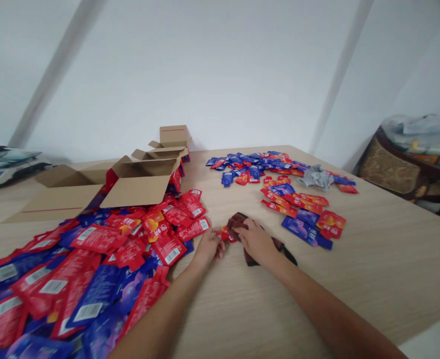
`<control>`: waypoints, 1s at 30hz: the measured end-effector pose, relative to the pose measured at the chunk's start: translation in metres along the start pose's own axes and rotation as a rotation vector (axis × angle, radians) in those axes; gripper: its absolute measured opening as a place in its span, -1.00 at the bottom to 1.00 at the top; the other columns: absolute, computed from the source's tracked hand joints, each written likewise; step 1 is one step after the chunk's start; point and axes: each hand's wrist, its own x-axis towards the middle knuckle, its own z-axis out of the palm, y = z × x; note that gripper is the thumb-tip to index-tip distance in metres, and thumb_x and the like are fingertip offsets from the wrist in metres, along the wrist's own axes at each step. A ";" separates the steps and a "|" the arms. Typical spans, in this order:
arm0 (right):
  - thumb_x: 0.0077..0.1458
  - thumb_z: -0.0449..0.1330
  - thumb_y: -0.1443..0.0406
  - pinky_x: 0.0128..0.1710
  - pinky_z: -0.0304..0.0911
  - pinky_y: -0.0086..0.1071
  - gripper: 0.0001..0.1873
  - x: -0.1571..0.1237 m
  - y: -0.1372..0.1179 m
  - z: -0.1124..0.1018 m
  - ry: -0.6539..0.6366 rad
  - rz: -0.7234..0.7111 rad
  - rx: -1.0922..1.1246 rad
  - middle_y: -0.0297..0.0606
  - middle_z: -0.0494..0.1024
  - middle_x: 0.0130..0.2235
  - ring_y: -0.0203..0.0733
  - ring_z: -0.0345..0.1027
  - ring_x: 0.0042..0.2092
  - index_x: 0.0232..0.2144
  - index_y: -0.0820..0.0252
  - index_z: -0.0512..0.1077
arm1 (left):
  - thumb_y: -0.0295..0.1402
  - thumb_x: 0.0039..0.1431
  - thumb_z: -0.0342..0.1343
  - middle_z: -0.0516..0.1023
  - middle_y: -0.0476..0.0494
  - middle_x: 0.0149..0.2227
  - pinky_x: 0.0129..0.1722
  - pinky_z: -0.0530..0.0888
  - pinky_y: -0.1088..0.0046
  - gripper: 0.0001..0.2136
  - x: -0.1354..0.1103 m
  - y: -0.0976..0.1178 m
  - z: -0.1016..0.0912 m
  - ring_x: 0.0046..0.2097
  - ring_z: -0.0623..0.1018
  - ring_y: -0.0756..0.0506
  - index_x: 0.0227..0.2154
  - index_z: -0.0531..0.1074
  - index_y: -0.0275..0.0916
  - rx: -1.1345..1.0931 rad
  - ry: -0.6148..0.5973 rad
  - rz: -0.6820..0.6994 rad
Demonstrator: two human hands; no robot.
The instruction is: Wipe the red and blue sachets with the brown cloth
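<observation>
My left hand (208,246) is at the middle of the table, fingers curled, with the index finger and thumb at the left end of a small red pouch (225,234). My right hand (256,240) grips a dark brown cloth (238,222), bunched under its fingers and pressed over the right part of that pouch. Some of the brown cloth spreads beneath the right palm, and a black strip-like piece (289,255) sticks out beside the wrist. Left of my left hand lies a large heap of red and blue pouches (93,239), several showing white barcode labels.
Open cardboard boxes (137,192) stand in a row behind the heap. More blue and red pouches (250,162) lie at the back, others (306,214) to the right, near crumpled grey material (316,177). A patterned chair (388,159) stands past the table's right edge.
</observation>
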 end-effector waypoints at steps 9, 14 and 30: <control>0.19 -0.09 0.27 -0.14 0.13 -0.33 -0.63 0.006 0.047 0.001 0.080 0.266 -0.115 -0.12 0.31 -0.08 -0.12 0.22 -0.08 -0.01 0.03 0.36 | -0.43 -0.07 0.10 0.46 -0.13 -0.23 -0.25 0.39 0.44 -0.62 -0.009 0.001 -0.007 -0.24 0.46 -0.07 -0.10 0.35 -0.20 0.488 0.084 0.491; 0.21 -0.12 0.25 -0.02 0.12 -0.34 -0.61 0.007 0.054 0.005 0.296 0.245 0.105 -0.19 0.32 -0.07 -0.18 0.21 -0.03 0.01 0.05 0.33 | -0.34 0.07 0.01 0.47 -0.16 -0.33 -0.20 0.35 0.42 -0.80 -0.015 0.006 -0.003 -0.25 0.46 -0.10 -0.25 0.46 -0.22 0.646 0.118 0.583; 0.20 -0.11 0.27 -0.15 0.17 -0.34 -0.64 0.006 -0.005 0.001 0.013 0.019 -0.005 -0.18 0.28 -0.07 -0.15 0.19 -0.06 -0.05 -0.05 0.37 | -0.22 0.14 -0.14 0.26 0.08 -0.81 -0.81 0.05 0.62 -0.70 -0.009 0.003 0.013 -0.81 0.16 0.10 -0.61 0.27 -0.25 0.168 -0.117 -0.007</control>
